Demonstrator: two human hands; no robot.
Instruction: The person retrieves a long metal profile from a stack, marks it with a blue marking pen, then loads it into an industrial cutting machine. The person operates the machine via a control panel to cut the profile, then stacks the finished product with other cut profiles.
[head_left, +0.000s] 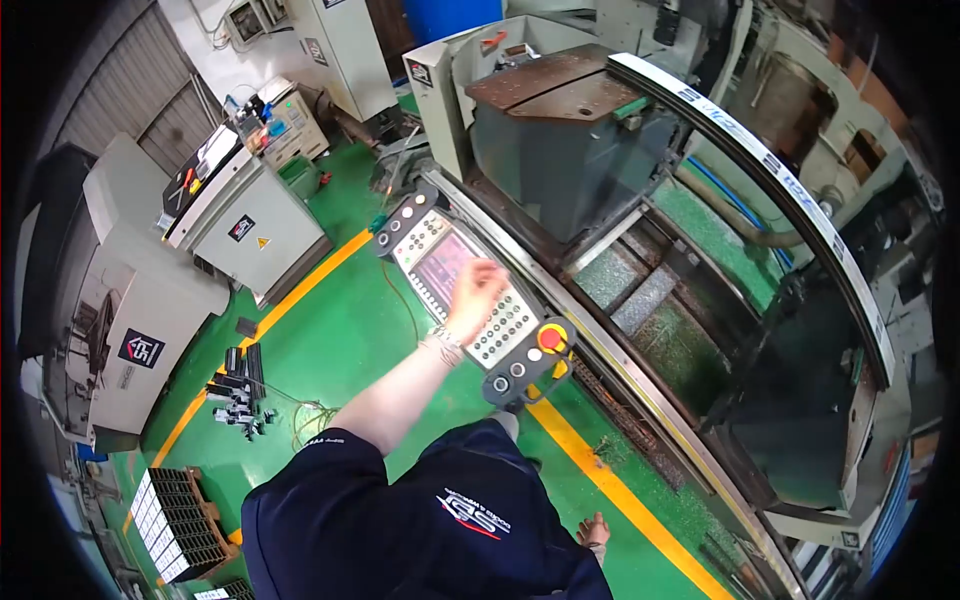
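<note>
Control panel point(507, 326) keys and screen under left hand's point(476, 292) loosely spread, empty fingers point(492, 272).

Left hand point(475, 290) outstretched, apparently open; right hand point(595, 530) hangs down.

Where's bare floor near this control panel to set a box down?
The green floor between the grey cabinet and the control panel, below the left hand, is bare. Crowded: black parts and cables by the yellow line, and parts trays at lower left.
</note>
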